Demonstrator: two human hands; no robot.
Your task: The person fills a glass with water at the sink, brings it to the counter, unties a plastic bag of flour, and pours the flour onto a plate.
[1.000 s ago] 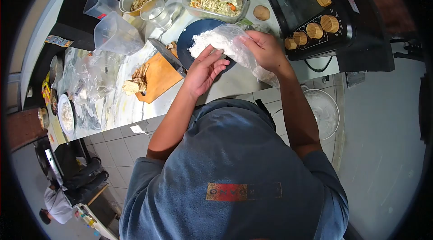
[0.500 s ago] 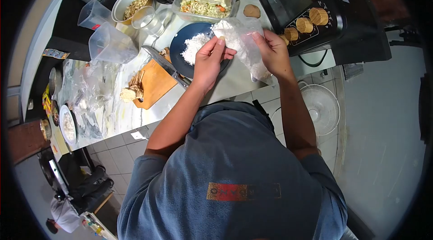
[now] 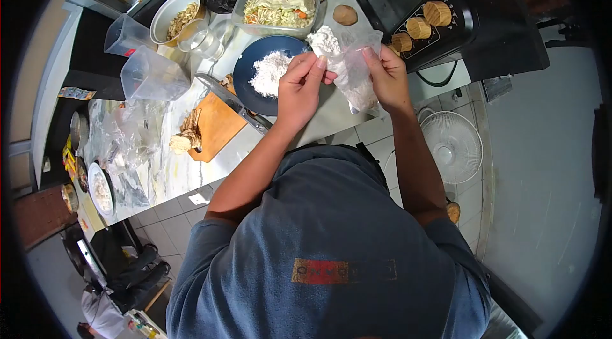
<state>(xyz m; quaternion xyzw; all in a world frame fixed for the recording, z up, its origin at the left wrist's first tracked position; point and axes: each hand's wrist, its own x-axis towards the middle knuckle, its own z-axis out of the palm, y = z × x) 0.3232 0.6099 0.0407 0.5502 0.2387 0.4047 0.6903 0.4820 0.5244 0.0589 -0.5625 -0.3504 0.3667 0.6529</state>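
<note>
A clear plastic bag with white powder in it hangs between my two hands, at the right side of a dark blue plate. My left hand pinches the bag's left edge, and my right hand grips its right edge. On the blue plate lies a heap of white powder. Left of the plate, a knife rests across the top of an orange cutting board. A cut root-like piece lies on the board's left edge.
A container of shredded vegetables stands behind the plate, with a brown round item beside it. An oven is at the right. Clear containers and a white bowl stand left. A person is at lower left.
Both hands have drawn the bag off the plate's middle to its right side and raised its powder-filled end. The powder heap on the plate is now uncovered. The whole view has shifted slightly.
</note>
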